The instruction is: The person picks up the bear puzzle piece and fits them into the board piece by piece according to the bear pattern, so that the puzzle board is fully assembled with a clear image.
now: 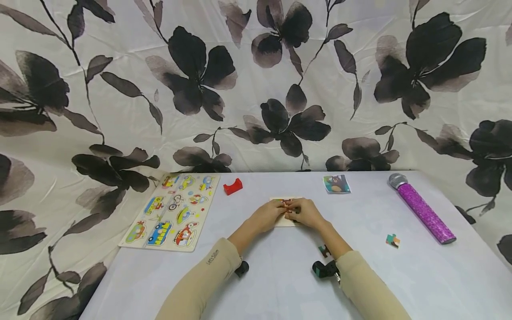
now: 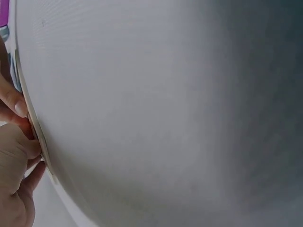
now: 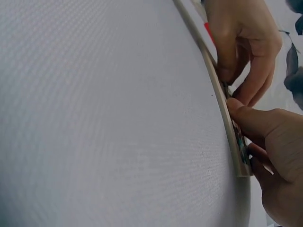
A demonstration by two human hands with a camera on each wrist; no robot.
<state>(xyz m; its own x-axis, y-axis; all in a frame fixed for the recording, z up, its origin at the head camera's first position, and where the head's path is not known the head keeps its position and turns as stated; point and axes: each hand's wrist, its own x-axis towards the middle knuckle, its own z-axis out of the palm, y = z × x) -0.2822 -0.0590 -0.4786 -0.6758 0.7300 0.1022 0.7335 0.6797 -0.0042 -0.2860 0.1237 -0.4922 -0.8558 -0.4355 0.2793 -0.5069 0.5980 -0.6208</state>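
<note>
In the head view, a small pale wooden puzzle board [image 1: 285, 222] lies mid-table with reddish-brown jigsaw pieces [image 1: 286, 202] on it. My left hand [image 1: 265, 217] comes in from the left and pinches a jigsaw piece at the board. From the other side my right hand [image 1: 307, 212] holds a piece between thumb and bent fingers. The two hands' fingertips nearly meet over the board. In the right wrist view, dark patterned pieces [image 3: 242, 149] show along the board's edge [image 3: 222, 104] beneath the fingers. Fingers hide most of the picture.
A vehicle puzzle board [image 1: 168, 213] lies at left, near a red plastic piece [image 1: 233, 186]. A bear picture card [image 1: 337, 184] sits at the back, a glittery purple microphone [image 1: 426, 213] at right. Loose jigsaw pieces [image 1: 393, 241] lie right of the hands, another [image 1: 324, 250] by the right forearm.
</note>
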